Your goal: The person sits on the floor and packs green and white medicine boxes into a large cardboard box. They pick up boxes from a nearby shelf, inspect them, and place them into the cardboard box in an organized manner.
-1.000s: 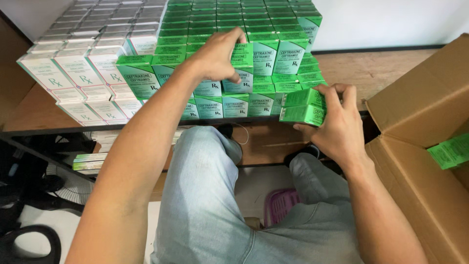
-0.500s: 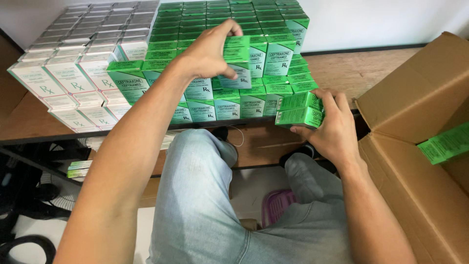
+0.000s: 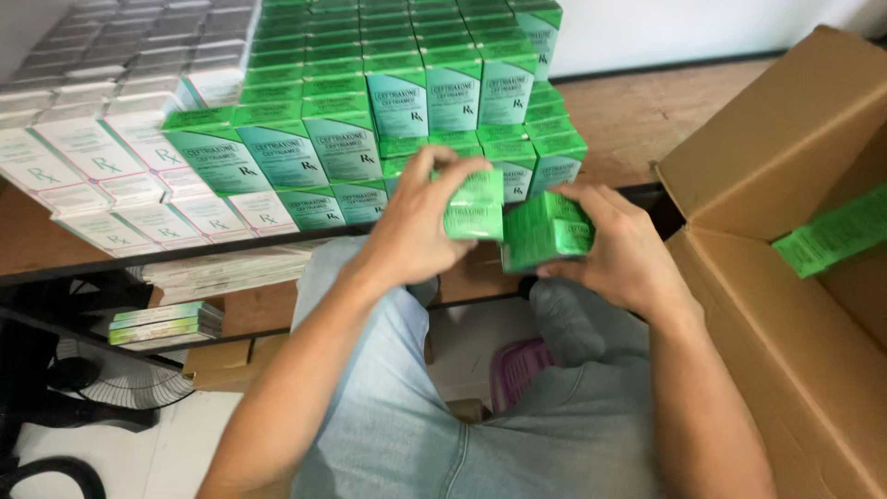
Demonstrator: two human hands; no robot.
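Observation:
My left hand grips a small green medicine box just in front of the table edge. Beside it, my right hand holds another green box, the two boxes almost touching. Behind both hands rises a stack of green boxes on the wooden table, several rows deep. My arms reach forward over my knees in light jeans.
A stack of white boxes stands left of the green ones. An open cardboard carton with a green leaflet sits at my right. Under the table are a fan, flat packs on a shelf and a pink basket.
My left hand has come down from the green stack to meet my right hand, and it now holds a green box. The view has shifted, so the stack sits further left.

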